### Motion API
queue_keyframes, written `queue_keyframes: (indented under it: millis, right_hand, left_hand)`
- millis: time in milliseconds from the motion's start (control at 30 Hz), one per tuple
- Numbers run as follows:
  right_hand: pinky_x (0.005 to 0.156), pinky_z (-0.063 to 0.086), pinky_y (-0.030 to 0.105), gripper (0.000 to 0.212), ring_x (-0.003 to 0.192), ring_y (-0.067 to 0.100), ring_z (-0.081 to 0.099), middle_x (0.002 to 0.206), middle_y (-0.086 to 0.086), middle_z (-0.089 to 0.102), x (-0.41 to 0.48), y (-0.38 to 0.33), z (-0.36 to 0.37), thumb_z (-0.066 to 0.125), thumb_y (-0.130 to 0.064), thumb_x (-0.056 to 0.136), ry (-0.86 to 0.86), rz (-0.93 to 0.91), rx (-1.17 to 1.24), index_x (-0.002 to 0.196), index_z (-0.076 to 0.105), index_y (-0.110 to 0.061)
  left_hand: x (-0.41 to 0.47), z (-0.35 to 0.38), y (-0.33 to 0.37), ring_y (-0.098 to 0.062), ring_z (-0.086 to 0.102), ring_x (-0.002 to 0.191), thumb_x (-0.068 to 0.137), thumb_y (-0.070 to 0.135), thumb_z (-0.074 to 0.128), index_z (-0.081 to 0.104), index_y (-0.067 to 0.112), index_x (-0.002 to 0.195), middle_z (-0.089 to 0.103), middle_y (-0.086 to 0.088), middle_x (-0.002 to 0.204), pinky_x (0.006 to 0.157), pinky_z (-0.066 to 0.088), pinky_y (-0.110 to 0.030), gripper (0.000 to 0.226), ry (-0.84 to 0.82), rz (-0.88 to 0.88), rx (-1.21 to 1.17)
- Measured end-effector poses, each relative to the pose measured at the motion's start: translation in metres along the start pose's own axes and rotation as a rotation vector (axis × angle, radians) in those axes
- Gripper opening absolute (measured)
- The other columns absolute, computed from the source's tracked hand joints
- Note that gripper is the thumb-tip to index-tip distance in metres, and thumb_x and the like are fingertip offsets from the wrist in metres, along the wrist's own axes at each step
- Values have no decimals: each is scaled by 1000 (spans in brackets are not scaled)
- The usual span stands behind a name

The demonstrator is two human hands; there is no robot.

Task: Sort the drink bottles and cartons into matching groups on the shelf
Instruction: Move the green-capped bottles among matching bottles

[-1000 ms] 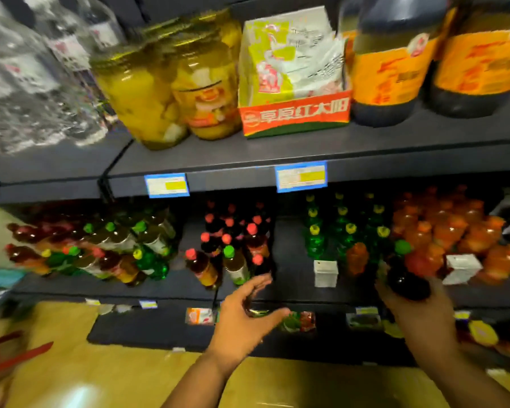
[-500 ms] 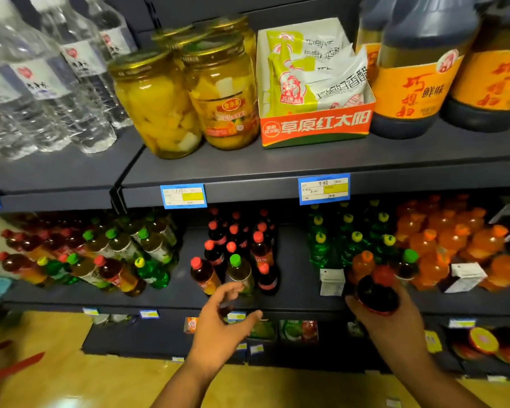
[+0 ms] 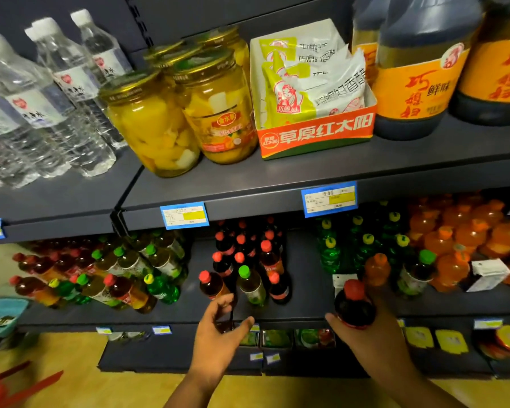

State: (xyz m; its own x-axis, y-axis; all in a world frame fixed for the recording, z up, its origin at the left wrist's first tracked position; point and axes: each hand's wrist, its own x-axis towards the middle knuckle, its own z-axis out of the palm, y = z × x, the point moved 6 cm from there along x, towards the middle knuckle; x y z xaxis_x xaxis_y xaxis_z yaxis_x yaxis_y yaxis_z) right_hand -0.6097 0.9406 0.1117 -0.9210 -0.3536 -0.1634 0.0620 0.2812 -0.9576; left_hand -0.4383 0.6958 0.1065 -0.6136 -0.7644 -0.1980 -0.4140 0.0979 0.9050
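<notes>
My right hand (image 3: pixel 365 340) grips a dark red-capped bottle (image 3: pixel 354 306) from below at the front edge of the middle shelf (image 3: pixel 306 307). My left hand (image 3: pixel 218 331) curls thumb and fingers round the base of a red-capped amber bottle (image 3: pixel 210 285). Behind it stand dark red-capped bottles (image 3: pixel 242 251), with a green-capped bottle (image 3: pixel 249 285) among them. Green yellow-capped bottles (image 3: pixel 362 248) stand to the right, orange bottles (image 3: pixel 454 240) beyond. An orange bottle (image 3: pixel 377 269) and a green-capped one (image 3: pixel 418 272) stand in front of them. A mixed bunch (image 3: pixel 100 275) fills the left.
Two small white cartons (image 3: pixel 487 273) (image 3: pixel 343 282) stand on the middle shelf. Above are water bottles (image 3: pixel 56 98), fruit jars (image 3: pixel 218 113), a sachet box (image 3: pixel 315 134) and big jugs (image 3: pixel 418 72). A teal basket (image 3: pixel 0 316) sits at lower left.
My right hand has drawn the dark bottle left and forward, away from the orange bottles. My left hand has risen to the amber bottle and closed round its base.
</notes>
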Motion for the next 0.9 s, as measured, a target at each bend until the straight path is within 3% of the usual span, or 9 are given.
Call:
queue_keyframes:
  millis: [233,433,467,500,533,567,600,733,900]
  right_hand:
    - [92,45,31,64,98,14,59,106,-14,64,-9,20,47,90,-9,67,8,86,16,118,57,-29]
    - [76,52,17,60,86,19,67,91,-18,71,-5,75,69,95,-12,55,131,145,32,100,61,-34]
    - [73,56,22,64,82,-13,60,99,-24,71,-15,106,68,97,-18,49,125,110,-57,102,64,-32]
    - [75,59,34,77,83,-31,49,114,-33,65,-15,139,53,101,-30,37,260,91,-142,106,66,-34]
    - [80,58,39,93,79,-15,-61,122,-39,58,-18,160,50,100,-44,25,359,99,-115,111,66,-38]
    - [86,55,28,93,87,28,71,114,-37,61,-17,153,52,98,-50,23,345,81,-88,110,65,-46]
    - [86,50,12,90,85,-24,54,101,-32,67,-13,131,65,97,-50,23,273,123,-84,106,63,-53]
    - [90,45,11,68,96,12,66,93,-14,72,1,66,77,98,-25,37,269,113,-88,90,61,-43]
    - [83,44,4,72,86,-10,64,95,-10,74,16,82,76,99,-40,30,149,82,-86,93,65,-39]
  left_hand:
    - [42,-1,-49,7,54,115,74,7,87,55,29,129,58,18,126,86,49,-5,68,-112,14,-46]
    - [98,21,-82,5,57,123,67,8,89,54,38,128,63,14,130,108,47,-23,77,-113,65,-43]
    - [108,27,-84,0,58,124,65,12,90,55,38,129,64,12,130,109,48,-28,78,-104,80,-56]
    - [117,33,-86,-4,58,126,64,15,90,54,38,132,63,11,132,110,47,-32,80,-98,88,-56]
    - [125,38,-90,-7,56,128,64,17,90,51,41,133,61,11,135,111,45,-34,83,-102,86,-63]
    - [133,43,-94,-7,54,130,64,16,91,49,44,134,57,12,137,112,44,-34,86,-108,82,-79]
    - [140,48,-101,-8,52,132,64,16,91,47,44,135,55,13,139,114,42,-36,88,-104,65,-89]
    - [156,69,-122,-9,54,130,62,23,92,46,38,138,58,12,137,113,45,-43,90,-106,5,-131]
    - [162,78,-128,-9,62,115,62,20,94,49,40,125,63,21,121,104,51,-37,79,-58,-7,-111]
